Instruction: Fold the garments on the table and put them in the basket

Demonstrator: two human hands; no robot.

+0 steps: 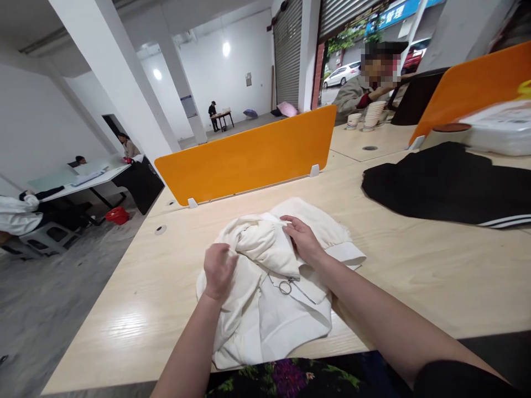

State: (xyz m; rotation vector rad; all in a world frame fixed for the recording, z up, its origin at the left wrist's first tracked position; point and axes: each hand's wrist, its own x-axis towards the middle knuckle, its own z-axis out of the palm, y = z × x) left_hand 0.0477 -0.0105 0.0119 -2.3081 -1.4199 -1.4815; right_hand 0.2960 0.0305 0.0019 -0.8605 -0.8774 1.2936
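Table (124,287): pale wood, under white garment (286,315)
Left hand (219,271): at garment's left, fingers curled, grip unclear
Right hand (306,240): at garment's upper right, fingers pinching it

the single view looks out from the wearer's head, facing forward and down across the pale wooden desk (415,271). it is close in: the left forearm (193,340) and right forearm (373,304) rise from the bottom edge, and the white jacket (286,323) lies near, below centre. beyond the orange divider (249,155) it reaches to the far wall (249,61) and, upper right, a parked white car (342,74). the field is wide and slanted (the pillar (120,72) tips leftward).
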